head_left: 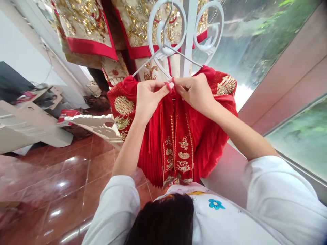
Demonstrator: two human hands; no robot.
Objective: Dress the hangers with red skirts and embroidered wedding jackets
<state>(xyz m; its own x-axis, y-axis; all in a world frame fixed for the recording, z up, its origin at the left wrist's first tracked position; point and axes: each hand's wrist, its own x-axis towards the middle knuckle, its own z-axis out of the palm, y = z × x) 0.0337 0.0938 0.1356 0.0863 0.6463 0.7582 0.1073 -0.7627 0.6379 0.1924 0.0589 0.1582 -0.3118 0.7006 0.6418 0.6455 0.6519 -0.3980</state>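
Note:
A red pleated garment (176, 143) with gold embroidery hangs on a white wire hanger (163, 56) hooked to a white scrolled metal rack (187, 30). My left hand (148, 97) and my right hand (195, 92) meet at the garment's collar, just under the hanger. Both pinch the red fabric at the neckline, fingertips almost touching each other. My white sleeves and dark hair fill the bottom of the view.
Cream and gold robes with red trim (87, 30) hang behind the rack. A white carved panel (97, 126) and white furniture (28, 122) stand at the left on a glossy red-brown tiled floor (58, 183). A window (258, 37) runs along the right.

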